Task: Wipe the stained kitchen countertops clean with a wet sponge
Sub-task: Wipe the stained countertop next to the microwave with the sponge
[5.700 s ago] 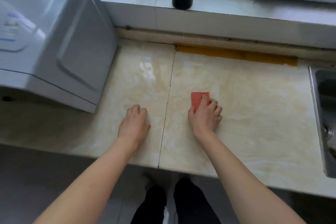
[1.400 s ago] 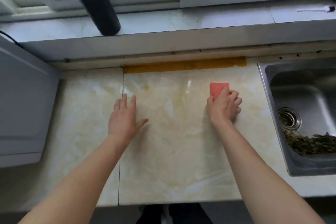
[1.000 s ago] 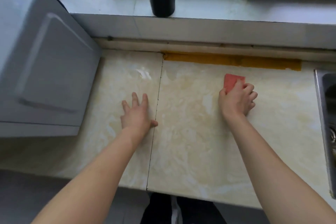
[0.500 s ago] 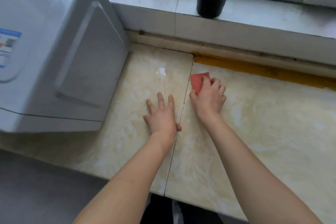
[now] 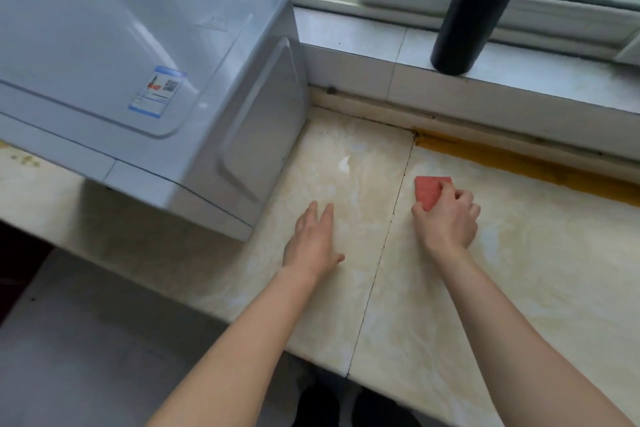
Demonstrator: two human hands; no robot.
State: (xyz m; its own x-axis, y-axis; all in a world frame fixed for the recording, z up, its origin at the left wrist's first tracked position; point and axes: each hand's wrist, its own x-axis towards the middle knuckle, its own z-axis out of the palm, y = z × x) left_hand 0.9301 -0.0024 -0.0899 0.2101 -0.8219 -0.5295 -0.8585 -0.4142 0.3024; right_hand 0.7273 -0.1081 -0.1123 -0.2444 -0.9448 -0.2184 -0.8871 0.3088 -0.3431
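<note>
A red sponge (image 5: pixel 430 191) lies flat on the beige marble countertop (image 5: pixel 519 270), just right of the seam between two slabs. My right hand (image 5: pixel 446 222) grips it from the near side, fingers curled over its back edge. My left hand (image 5: pixel 313 243) rests flat on the left slab with fingers straight, holding nothing. A small white wet patch (image 5: pixel 344 163) shines on the left slab beyond my left hand.
A grey-white appliance (image 5: pixel 145 87) stands on the counter at the left, close to my left hand. A black cylinder (image 5: pixel 481 3) stands on the window sill. A yellow-brown strip (image 5: pixel 519 163) runs along the back edge. The floor lies below the counter's front edge.
The right hand with the sponge has shifted a little right, away from the seam and from my left hand. The camera has swung left, so the appliance fills more of the view.
</note>
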